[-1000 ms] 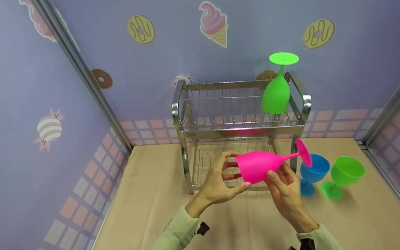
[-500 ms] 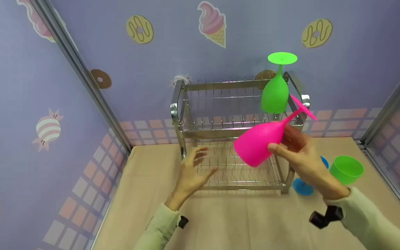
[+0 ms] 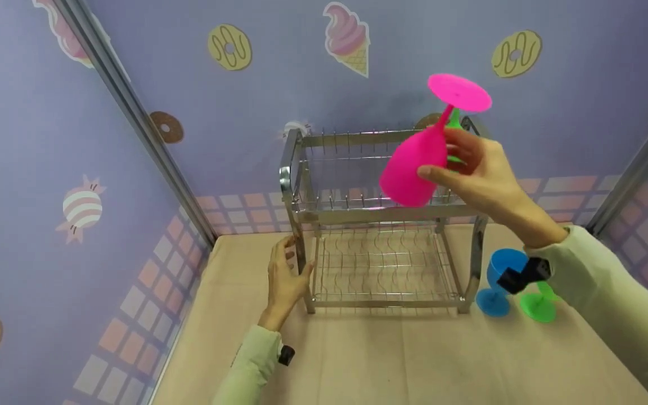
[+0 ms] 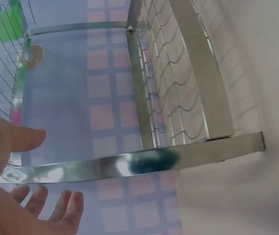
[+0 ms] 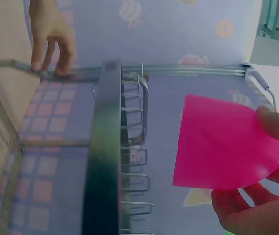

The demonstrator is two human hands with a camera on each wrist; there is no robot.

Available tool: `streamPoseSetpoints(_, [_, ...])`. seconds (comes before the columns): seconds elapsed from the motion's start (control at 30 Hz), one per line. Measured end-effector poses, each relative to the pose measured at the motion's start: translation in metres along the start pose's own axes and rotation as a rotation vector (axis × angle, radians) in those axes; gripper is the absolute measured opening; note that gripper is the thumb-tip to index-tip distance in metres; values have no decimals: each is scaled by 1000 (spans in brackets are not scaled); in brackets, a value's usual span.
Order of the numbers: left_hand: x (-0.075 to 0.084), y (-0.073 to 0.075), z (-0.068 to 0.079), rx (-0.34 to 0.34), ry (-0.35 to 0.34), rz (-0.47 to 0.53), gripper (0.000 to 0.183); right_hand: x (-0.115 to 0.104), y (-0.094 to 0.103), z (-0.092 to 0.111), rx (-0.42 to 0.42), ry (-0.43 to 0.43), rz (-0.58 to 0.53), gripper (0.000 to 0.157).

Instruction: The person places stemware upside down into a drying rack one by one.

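Observation:
My right hand (image 3: 487,171) grips a pink plastic goblet (image 3: 411,169) by the bowl, tilted mouth-down with its round foot uppermost. It is raised in front of the upper tier of a metal two-tier dish rack (image 3: 358,216). In the right wrist view, the goblet's rim (image 5: 180,142) faces the rack's top bar. My left hand (image 3: 286,281) is at the rack's left post (image 4: 100,169), thumb on one side and loosely bent fingers on the other. Behind the pink goblet, an upside-down green goblet (image 3: 455,118) stands on the upper tier, mostly hidden.
A blue goblet (image 3: 494,304) and another green goblet (image 3: 538,309) stand upright on the table (image 3: 391,360) right of the rack, partly covered by the right sleeve. Patterned walls (image 3: 245,112) rise behind and at both sides.
The left hand lets go of the pink goblet and moves left to the rack's post. The right hand lifts the goblet to the upper tier, turning it mouth-down.

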State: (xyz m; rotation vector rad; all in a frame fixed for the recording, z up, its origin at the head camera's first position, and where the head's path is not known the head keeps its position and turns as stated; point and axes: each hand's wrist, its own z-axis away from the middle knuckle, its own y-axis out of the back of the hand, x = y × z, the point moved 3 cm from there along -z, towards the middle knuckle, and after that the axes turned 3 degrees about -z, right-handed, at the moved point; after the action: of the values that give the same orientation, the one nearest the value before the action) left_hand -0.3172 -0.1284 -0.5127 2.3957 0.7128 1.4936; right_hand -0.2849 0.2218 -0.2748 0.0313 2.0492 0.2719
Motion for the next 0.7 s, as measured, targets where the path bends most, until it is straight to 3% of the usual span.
streamPoseSetpoints(0.13, [-10, -3, 0, -36, 3, -43, 69, -5, -3, -15, 18, 32, 145, 63])
streamPoseSetpoints(0.3, [-15, -6, -5, -34, -17, -114, 61, -2, -4, -33, 56, 21, 260, 68])
streamPoseSetpoints(0.7, [-13, -6, -10, -46, -30, -137, 54, 46, -8, -72, 90, -29, 326, 65])
